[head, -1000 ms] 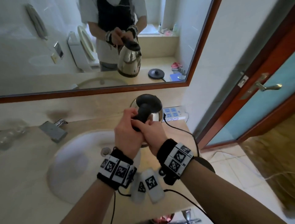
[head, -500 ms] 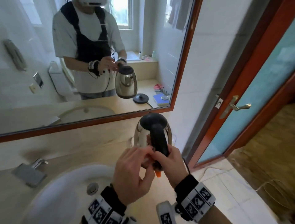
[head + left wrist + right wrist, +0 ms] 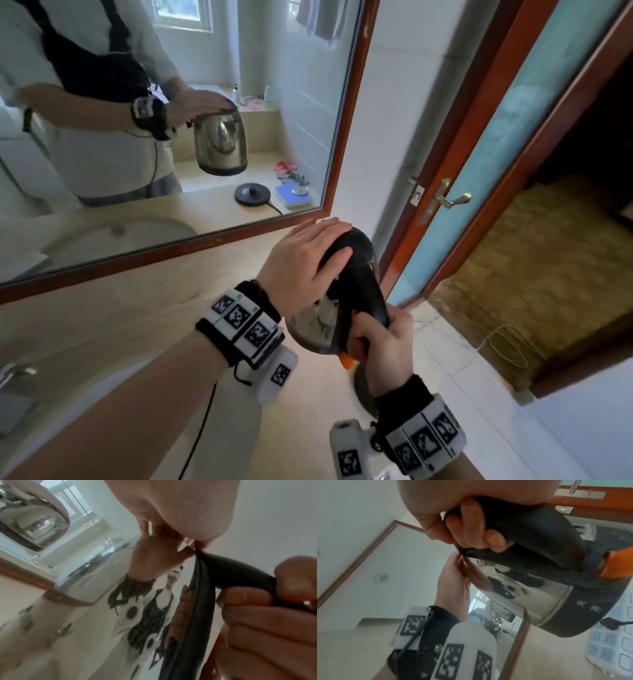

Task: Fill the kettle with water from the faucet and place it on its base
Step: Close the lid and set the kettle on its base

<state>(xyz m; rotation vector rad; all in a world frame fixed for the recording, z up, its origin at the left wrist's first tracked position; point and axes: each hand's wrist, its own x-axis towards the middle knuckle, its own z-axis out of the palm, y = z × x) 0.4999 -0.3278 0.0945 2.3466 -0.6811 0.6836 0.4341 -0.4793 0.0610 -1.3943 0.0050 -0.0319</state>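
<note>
In the head view I hold a steel kettle (image 3: 308,332) in the air over the right end of the counter. My right hand (image 3: 387,346) grips the lower part of its black handle (image 3: 363,294), just above the orange switch (image 3: 346,361). My left hand (image 3: 301,260) lies on the black lid (image 3: 356,243), fingers spread over the top and thumb pressing its near side. The right wrist view shows my fingers (image 3: 471,534) curled round the handle. A sliver of the round base (image 3: 361,389) shows below my right hand. The faucet (image 3: 13,377) is blurred at the far left.
A framed mirror (image 3: 205,102) runs along the wall behind the counter and reflects the kettle and base. A white power strip (image 3: 611,649) lies on the counter under the kettle. A door with a brass lever (image 3: 452,200) stands open to the right. The sink basin (image 3: 96,401) is at lower left.
My left hand has gone from the handle beside my right hand up onto the lid. The kettle has risen, and my view has swung up and to the right.
</note>
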